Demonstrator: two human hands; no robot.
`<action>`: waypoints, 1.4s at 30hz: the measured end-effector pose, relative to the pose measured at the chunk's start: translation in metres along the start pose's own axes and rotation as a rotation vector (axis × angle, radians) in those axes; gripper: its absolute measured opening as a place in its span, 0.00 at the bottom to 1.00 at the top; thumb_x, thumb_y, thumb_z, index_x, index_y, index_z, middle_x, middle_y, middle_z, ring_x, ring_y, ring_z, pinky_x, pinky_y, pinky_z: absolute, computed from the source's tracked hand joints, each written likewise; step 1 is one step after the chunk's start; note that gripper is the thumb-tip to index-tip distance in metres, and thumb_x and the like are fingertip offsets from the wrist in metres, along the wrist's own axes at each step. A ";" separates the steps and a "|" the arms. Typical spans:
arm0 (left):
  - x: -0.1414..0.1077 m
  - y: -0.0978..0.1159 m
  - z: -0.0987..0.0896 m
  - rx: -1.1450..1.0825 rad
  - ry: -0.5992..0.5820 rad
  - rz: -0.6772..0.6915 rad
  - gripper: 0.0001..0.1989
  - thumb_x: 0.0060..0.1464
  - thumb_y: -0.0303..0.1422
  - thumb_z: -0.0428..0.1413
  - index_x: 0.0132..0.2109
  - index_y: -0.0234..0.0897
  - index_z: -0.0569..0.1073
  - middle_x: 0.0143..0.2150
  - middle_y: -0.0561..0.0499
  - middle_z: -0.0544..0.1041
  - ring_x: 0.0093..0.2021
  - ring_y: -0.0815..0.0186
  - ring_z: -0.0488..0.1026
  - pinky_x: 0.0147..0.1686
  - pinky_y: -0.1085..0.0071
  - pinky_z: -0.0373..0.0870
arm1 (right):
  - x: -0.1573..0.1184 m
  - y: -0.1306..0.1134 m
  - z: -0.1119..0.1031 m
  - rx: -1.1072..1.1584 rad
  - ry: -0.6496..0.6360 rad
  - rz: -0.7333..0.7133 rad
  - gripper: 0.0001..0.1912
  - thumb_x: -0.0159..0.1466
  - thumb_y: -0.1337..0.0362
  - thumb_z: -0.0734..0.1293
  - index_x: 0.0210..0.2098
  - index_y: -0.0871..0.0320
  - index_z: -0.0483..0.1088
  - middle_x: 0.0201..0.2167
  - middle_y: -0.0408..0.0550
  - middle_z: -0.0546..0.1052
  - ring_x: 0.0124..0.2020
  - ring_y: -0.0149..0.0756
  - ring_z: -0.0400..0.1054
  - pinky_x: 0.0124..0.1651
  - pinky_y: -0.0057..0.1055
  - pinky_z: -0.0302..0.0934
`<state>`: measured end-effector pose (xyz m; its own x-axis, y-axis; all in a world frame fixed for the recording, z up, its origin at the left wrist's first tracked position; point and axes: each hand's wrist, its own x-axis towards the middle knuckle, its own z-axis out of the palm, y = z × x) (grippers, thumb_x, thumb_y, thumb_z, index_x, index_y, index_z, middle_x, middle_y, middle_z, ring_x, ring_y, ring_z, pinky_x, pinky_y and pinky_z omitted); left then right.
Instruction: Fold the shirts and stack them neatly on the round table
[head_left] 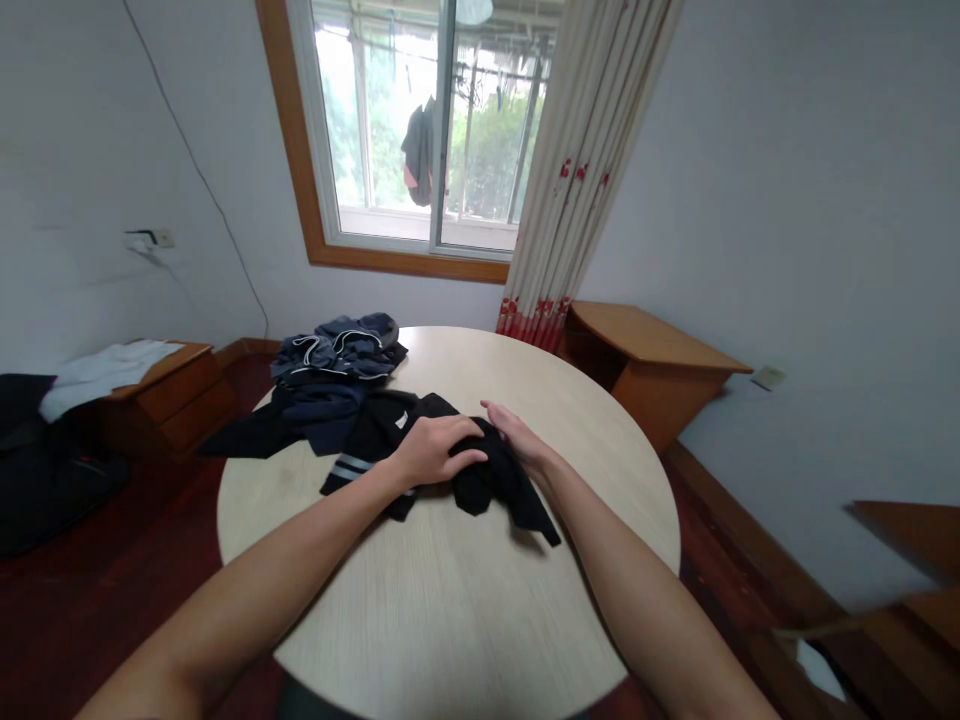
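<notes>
A crumpled black garment [480, 480] with pale stripes near one edge and a small white mark lies across the middle of the round table [450, 620]. On top of it, my left hand [435, 448] curls its fingers and thumb round a fold of the cloth. My right hand [519, 438] rests against the garment's right side, fingers stretched out and partly hidden by the fabric. Just behind and to the left is a pile of dark blue clothes [337, 350] with white drawstrings, reaching up to the black garment.
A window [420, 130] and a floral curtain [577, 170] are beyond the table. To the right stands a wooden desk [645, 340] against the wall. At left are a wooden drawer cabinet [184, 400] with white cloth on it and a black bag [56, 490].
</notes>
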<state>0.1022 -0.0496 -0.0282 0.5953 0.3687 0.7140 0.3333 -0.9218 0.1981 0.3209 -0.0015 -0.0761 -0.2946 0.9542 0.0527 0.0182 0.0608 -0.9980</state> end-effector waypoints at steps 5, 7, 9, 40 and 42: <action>-0.001 -0.003 -0.004 0.039 -0.161 -0.176 0.17 0.67 0.45 0.51 0.50 0.39 0.76 0.46 0.45 0.81 0.47 0.57 0.78 0.48 0.61 0.73 | -0.003 -0.002 0.003 0.024 -0.072 0.028 0.29 0.52 0.54 0.78 0.50 0.59 0.75 0.35 0.48 0.80 0.35 0.37 0.73 0.39 0.32 0.67; 0.000 -0.007 -0.006 0.065 -0.210 -0.232 0.18 0.67 0.45 0.51 0.51 0.38 0.76 0.49 0.44 0.80 0.50 0.56 0.76 0.52 0.59 0.71 | 0.000 -0.003 0.001 -0.056 -0.056 -0.026 0.23 0.50 0.54 0.77 0.42 0.60 0.78 0.33 0.48 0.80 0.33 0.36 0.72 0.38 0.32 0.66; -0.001 -0.011 -0.006 0.103 -0.257 -0.266 0.21 0.64 0.47 0.54 0.56 0.39 0.74 0.54 0.42 0.78 0.55 0.54 0.74 0.57 0.56 0.68 | 0.004 -0.005 -0.004 -0.144 -0.001 -0.089 0.19 0.49 0.54 0.76 0.36 0.60 0.79 0.33 0.49 0.80 0.34 0.37 0.72 0.39 0.33 0.66; -0.035 -0.090 -0.003 0.265 -0.386 -0.726 0.19 0.63 0.31 0.46 0.56 0.44 0.74 0.59 0.44 0.76 0.60 0.53 0.71 0.61 0.50 0.63 | -0.003 -0.008 -0.015 -0.571 0.066 -0.092 0.20 0.61 0.64 0.71 0.52 0.61 0.75 0.38 0.52 0.79 0.33 0.35 0.71 0.42 0.33 0.66; -0.033 -0.090 -0.004 0.142 -0.357 -0.711 0.16 0.62 0.32 0.48 0.50 0.43 0.77 0.55 0.46 0.79 0.56 0.54 0.74 0.60 0.53 0.64 | 0.001 0.000 -0.016 -0.665 0.159 -0.108 0.22 0.59 0.68 0.71 0.53 0.61 0.75 0.39 0.51 0.79 0.35 0.35 0.72 0.45 0.34 0.66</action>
<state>0.0500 0.0203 -0.0673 0.3953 0.8994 0.1866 0.7955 -0.4368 0.4200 0.3358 0.0040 -0.0754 -0.1853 0.9610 0.2054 0.5934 0.2760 -0.7561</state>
